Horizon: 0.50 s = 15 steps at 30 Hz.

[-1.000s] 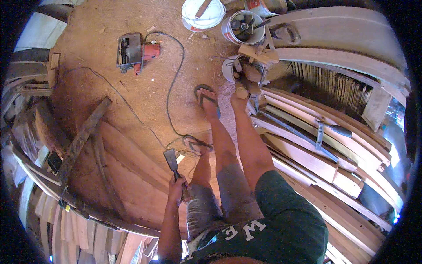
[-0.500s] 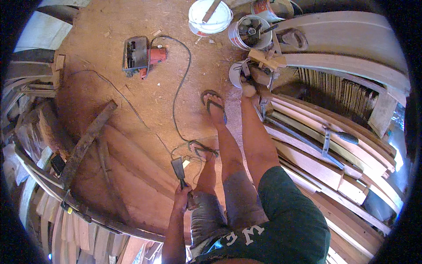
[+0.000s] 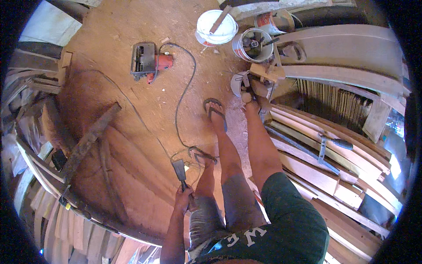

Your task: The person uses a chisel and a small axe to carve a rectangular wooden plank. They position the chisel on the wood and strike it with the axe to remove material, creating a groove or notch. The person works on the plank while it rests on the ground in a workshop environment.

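Observation:
My left hand (image 3: 184, 196) is closed round the handle of a broad flat-bladed chisel (image 3: 179, 169), its grey blade pointing away from me above the floor. My right arm stretches out to a small white bucket (image 3: 237, 84) crammed with wooden pieces and tools. At its near rim, my right hand (image 3: 252, 107) is beside a rounded pale end (image 3: 246, 97) of something. The fingers are mostly hidden there, so a grip cannot be made out. Light wooden blocks (image 3: 266, 71) lie on top of the bucket's contents.
A red circular saw (image 3: 163, 61) rests on the dusty floor, its black cord (image 3: 179, 101) running to my sandalled feet. A lidded white bucket (image 3: 215, 33) and a tool-filled bucket (image 3: 252, 48) stand ahead. A clamp (image 3: 323, 149) lies on stacked boards at right. Curved timber (image 3: 90, 138) is at left.
The view has shifted slightly, so the floor things sit a little lower and further right. My left hand keeps its hold on the chisel; my right hand stays at the small bucket.

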Each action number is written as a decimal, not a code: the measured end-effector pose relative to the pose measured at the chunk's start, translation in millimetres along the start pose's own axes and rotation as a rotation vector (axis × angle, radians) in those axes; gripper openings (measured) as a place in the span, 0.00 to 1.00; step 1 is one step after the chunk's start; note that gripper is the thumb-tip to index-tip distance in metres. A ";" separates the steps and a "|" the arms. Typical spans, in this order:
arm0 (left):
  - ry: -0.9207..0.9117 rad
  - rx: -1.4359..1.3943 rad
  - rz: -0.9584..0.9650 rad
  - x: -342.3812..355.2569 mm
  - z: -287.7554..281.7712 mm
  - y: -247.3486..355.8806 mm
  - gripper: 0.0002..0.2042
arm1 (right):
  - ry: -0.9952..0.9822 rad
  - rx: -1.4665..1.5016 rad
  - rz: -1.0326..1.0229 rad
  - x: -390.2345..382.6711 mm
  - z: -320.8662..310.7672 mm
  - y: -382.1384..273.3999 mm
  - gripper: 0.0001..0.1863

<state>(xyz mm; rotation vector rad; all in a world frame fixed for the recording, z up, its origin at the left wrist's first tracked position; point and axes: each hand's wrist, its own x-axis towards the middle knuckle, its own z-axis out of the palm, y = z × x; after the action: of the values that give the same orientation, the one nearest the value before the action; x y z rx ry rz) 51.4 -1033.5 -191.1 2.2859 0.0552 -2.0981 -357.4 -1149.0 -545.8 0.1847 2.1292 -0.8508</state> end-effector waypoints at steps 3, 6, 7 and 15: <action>-0.020 -0.058 0.064 1.1 2.4 -0.5 0.04 | -0.109 0.137 0.134 -0.9 2.0 -13.4 0.25; 0.019 -0.031 0.068 3.1 2.0 -5.7 0.04 | -0.195 0.227 0.191 4.7 8.3 -27.8 0.25; -0.013 -0.061 0.046 2.0 1.2 -8.8 0.04 | -0.208 0.247 0.193 7.3 9.6 -33.5 0.24; -0.017 -0.035 0.009 -0.1 -2.2 -18.2 0.05 | -0.075 0.223 0.052 13.4 14.6 -39.7 0.23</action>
<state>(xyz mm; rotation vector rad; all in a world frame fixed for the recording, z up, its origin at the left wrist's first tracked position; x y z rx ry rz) 52.5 -1015.2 -191.0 2.2441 0.0800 -2.0946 -372.8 -1190.5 -541.9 0.3175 1.9490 -1.0476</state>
